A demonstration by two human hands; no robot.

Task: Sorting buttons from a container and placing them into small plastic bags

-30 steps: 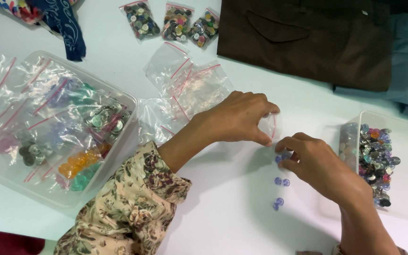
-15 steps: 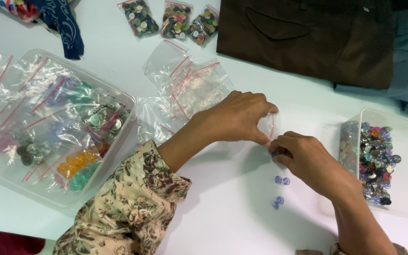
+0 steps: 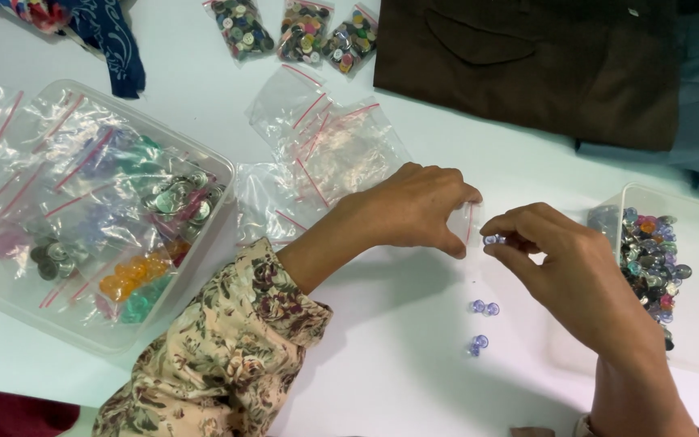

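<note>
My left hand [image 3: 418, 206] pinches a small clear zip bag [image 3: 469, 228] with a red strip at its mouth, holding it against the white table. My right hand [image 3: 564, 271] pinches a small pale blue button [image 3: 492, 239] right at the bag's mouth. Several more pale blue buttons [image 3: 484, 307] lie loose on the table just below both hands, a second pair [image 3: 477, 344] a little nearer to me.
A clear tub [image 3: 693, 348] of mixed coloured buttons stands at the right. A larger clear tub [image 3: 204, 158] at the left holds bagged buttons. Empty zip bags [image 3: 325, 146] lie behind my left hand, three filled bags [image 3: 301, 31] and brown cloth [image 3: 527, 57] farther back.
My right hand lifted from the loose buttons on the table up to the bag's mouth with a blue button in its fingers. My left hand stayed on the bag.
</note>
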